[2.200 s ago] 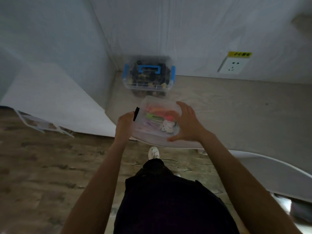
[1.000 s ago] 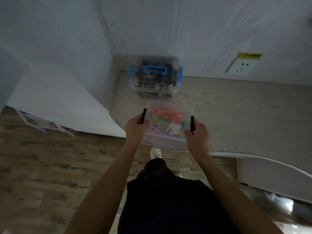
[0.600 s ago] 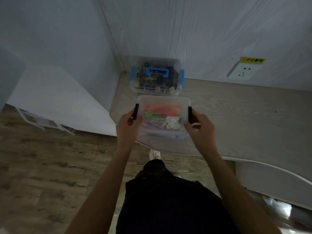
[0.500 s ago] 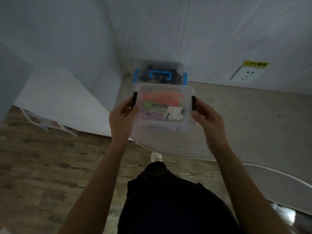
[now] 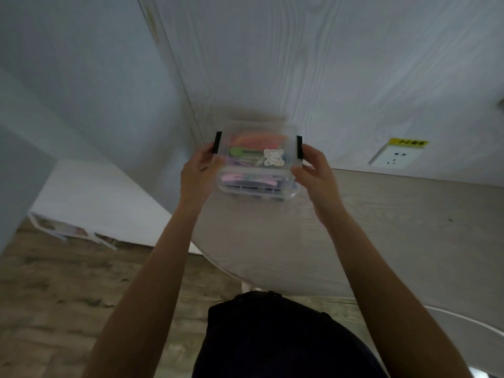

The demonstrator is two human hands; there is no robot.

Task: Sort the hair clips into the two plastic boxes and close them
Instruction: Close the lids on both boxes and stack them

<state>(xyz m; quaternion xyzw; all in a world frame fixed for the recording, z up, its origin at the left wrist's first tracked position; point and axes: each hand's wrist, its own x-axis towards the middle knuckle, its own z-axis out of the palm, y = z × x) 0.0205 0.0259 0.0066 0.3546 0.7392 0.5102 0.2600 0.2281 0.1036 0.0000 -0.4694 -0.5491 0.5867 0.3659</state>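
Desk [image 5: 409, 227] below; L hand [image 5: 196, 173] & R hand [image 5: 313, 173] grip clamped on box [image 5: 256, 170].

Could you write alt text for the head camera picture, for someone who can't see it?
A person's left hand and right hand hold a closed clear plastic box of colourful hair clips above a wooden table, beside a wall socket.

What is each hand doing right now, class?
Left hand: grips the left end of the clear plastic box of hair clips.
Right hand: grips the right end of the same box.
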